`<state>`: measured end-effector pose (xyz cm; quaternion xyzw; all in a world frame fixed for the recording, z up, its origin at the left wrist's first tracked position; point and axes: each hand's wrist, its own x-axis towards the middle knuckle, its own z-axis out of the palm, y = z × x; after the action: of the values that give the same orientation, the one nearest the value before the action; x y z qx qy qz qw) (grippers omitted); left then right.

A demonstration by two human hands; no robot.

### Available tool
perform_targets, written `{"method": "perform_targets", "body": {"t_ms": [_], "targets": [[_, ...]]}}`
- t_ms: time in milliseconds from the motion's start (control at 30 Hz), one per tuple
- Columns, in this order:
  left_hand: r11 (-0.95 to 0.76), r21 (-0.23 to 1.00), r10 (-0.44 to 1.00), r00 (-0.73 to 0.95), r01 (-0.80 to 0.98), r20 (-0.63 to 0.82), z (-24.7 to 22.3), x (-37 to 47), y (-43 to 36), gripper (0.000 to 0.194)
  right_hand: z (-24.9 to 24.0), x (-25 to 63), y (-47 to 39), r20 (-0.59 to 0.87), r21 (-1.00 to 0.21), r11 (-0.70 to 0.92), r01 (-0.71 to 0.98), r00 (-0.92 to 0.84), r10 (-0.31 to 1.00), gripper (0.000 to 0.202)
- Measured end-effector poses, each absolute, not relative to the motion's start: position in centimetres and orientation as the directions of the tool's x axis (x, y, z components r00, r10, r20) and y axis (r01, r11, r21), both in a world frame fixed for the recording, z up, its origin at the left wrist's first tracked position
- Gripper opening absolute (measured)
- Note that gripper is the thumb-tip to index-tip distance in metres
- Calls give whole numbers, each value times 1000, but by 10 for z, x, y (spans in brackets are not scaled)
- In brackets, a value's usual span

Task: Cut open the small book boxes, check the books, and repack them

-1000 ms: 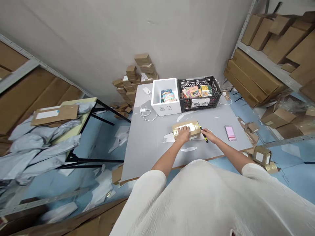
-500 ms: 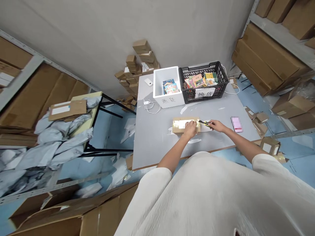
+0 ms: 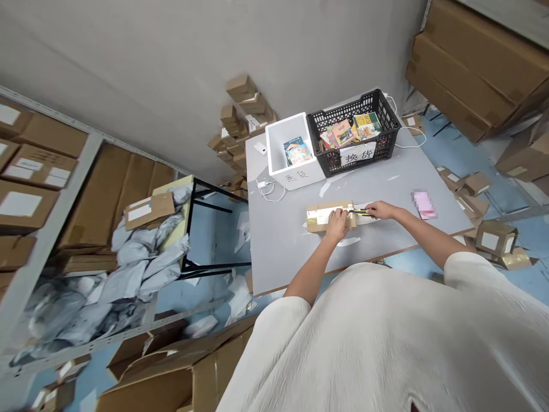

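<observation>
Pointing left, long axis sideways: knife (image 3: 361,212)

Hands (image 3: 337,224) forward, right hand (image 3: 380,210) curled

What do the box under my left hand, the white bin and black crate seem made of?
The box looks like cardboard, from its matte brown faces; the tape on it is shiny. The white bin is probably foam: thick, dull walls. The black crate is likely molded plastic, from its lattice sides; finish hard to tell.
</observation>
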<state>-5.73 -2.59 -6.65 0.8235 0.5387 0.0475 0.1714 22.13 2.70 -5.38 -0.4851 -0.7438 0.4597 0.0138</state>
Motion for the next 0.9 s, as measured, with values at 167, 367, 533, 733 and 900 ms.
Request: {"method": "perform_targets", "body": {"t_ms": [167, 367, 533, 733, 900], "targets": [[-350, 369, 913, 402, 861, -73, -66, -58, -25, 68, -63, 227, -1, -481, -777, -103, 621, -480, 734, 38], [-349, 386, 913, 403, 854, -66, -60, -62, -26, 76, -61, 230, -22, -444, -835, -264, 483, -307, 842, 36], [-335, 393, 930, 368, 856, -9, -49, -61, -22, 59, -55, 232, -32, -356, -853, -207, 479, -243, 902, 37], [-199, 358, 975, 221, 912, -22, -46, -58, 0, 60, -48, 227, -40, -234, -746, -3, 666, -257, 938, 32], [-186, 340, 971, 225, 922, -78, -52, -65, 9, 53, -42, 218, -41, -145, -625, 162, 763, -318, 937, 35]]}}
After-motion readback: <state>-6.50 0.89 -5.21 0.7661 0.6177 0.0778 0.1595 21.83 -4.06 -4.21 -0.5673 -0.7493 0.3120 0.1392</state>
